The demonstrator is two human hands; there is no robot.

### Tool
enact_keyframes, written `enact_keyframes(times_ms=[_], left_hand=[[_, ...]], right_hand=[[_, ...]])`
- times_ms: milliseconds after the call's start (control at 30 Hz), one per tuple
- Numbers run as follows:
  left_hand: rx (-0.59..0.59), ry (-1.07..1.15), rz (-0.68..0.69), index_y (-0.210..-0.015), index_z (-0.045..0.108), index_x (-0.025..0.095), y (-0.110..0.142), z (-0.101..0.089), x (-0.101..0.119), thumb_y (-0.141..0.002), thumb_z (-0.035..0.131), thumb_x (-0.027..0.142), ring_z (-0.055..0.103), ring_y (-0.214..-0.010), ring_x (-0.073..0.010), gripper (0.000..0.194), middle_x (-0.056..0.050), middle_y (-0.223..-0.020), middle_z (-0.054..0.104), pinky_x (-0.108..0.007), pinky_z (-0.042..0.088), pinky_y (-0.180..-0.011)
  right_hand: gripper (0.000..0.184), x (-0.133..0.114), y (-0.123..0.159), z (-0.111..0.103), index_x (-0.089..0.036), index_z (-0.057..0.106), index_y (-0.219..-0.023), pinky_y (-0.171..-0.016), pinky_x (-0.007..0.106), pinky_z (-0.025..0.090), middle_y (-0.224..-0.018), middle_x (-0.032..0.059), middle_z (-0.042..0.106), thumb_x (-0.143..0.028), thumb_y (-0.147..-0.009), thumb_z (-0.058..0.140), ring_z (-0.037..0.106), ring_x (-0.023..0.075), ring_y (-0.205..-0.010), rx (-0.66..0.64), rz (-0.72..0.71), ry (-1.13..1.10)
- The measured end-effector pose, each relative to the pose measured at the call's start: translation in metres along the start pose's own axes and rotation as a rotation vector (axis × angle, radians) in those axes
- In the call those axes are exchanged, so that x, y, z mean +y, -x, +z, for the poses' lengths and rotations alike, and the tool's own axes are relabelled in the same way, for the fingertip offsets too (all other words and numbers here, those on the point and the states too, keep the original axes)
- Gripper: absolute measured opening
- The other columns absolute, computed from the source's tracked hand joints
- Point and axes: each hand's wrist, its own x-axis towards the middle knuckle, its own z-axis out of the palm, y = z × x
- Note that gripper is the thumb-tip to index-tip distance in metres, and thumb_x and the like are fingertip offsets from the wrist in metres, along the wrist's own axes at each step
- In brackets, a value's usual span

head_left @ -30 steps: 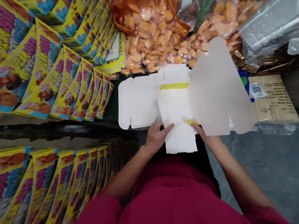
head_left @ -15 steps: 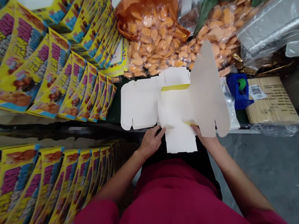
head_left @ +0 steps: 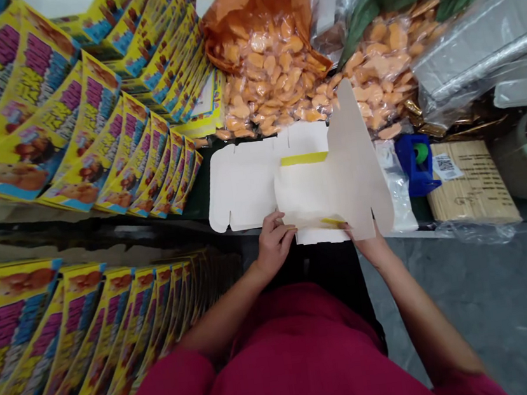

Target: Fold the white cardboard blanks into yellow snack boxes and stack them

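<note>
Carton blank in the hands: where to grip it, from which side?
Best bet: the raised grey-backed flap of the carton blank, pinched near its top from the far side. It stands up with a free edge; the flat white panel lies low, and the left hand and right hand occupy the near edge.

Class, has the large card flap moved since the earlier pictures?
Yes: the large card flap has swung left, and no longer covers the blue plastic holder beside it.
</note>
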Motion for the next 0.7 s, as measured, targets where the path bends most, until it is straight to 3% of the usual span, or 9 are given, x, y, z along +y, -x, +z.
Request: enact_keyframes(times_ms=[133,233,333,467,567,633,700], left_hand=[[-0.015,0.039,-0.030,-0.085,0.066,0.015,-0.006,0.005,0.004,-0.092,0.054,0.019,0.061,-0.085,-0.0147,0.015,-0.009,-0.098,0.063,-0.032,0.055,-0.077],[-0.013,0.011,-0.063,-0.104,0.064,0.017,-0.006,0.008,0.003,-0.093,0.055,0.023,0.062,-0.079,-0.0140,0.015,-0.006,-0.088,0.066,-0.030,0.055,-0.074],[0.002,0.003,-0.078,-0.108,0.061,0.017,-0.007,0.008,0.002,-0.092,0.056,0.026,0.061,-0.069,-0.0119,0.019,-0.005,-0.086,0.068,-0.027,0.054,-0.068],[-0.054,0.123,-0.026,-0.093,0.065,0.017,-0.014,0.004,0.007,-0.092,0.056,0.027,0.064,-0.079,-0.0154,0.013,-0.006,-0.085,0.069,-0.029,0.053,-0.070],[-0.070,0.197,-0.073,-0.078,0.065,0.017,-0.020,0.004,0.013,-0.095,0.049,0.029,0.062,-0.079,-0.0165,0.026,-0.006,-0.078,0.066,-0.032,0.053,-0.071],[-0.029,0.201,-0.184,-0.087,0.067,0.017,-0.022,0.009,0.018,-0.096,0.047,0.030,0.061,-0.075,-0.0152,0.026,-0.004,-0.075,0.064,-0.030,0.052,-0.069],[0.044,0.176,-0.305,-0.111,0.064,0.016,-0.023,0.016,0.020,-0.096,0.050,0.032,0.059,-0.068,-0.0134,0.026,-0.001,-0.074,0.064,-0.027,0.050,-0.064]], right_hand=[[0.039,0.005,0.006,-0.006,-0.022,0.065,-0.099,-0.104,0.053,0.042,-0.108,0.0107,0.068,-0.056,-0.081,0.056,0.057,0.0303,-0.114,-0.058,-0.083,0.076],[0.037,0.006,0.014,-0.005,-0.023,0.064,-0.099,-0.097,0.047,0.049,-0.104,0.0098,0.067,-0.054,-0.079,0.061,0.063,0.0275,-0.102,-0.116,-0.067,0.072],[0.050,0.004,0.022,0.000,-0.021,0.062,-0.108,-0.089,0.045,0.053,-0.102,0.0106,0.066,-0.058,-0.074,0.066,0.065,0.0269,-0.093,-0.111,-0.001,0.051],[0.053,-0.002,0.028,0.010,-0.020,0.063,-0.102,-0.092,0.050,0.050,-0.096,0.0111,0.066,-0.066,-0.075,0.060,0.063,0.0296,-0.096,-0.015,0.044,0.036],[0.052,-0.009,0.027,0.021,-0.020,0.064,-0.100,-0.100,0.052,0.045,-0.097,0.0135,0.067,-0.066,-0.082,0.049,0.059,0.0315,-0.107,0.077,0.075,-0.016],[0.055,-0.015,0.026,0.028,-0.017,0.061,-0.113,-0.107,0.052,0.039,-0.109,0.0153,0.066,-0.064,-0.086,0.045,0.054,0.0310,-0.120,0.169,0.121,-0.050],[0.060,-0.020,0.025,0.035,-0.014,0.053,-0.126,-0.112,0.052,0.033,-0.123,0.0177,0.061,-0.060,-0.089,0.043,0.047,0.0301,-0.130,0.227,0.150,-0.059]])
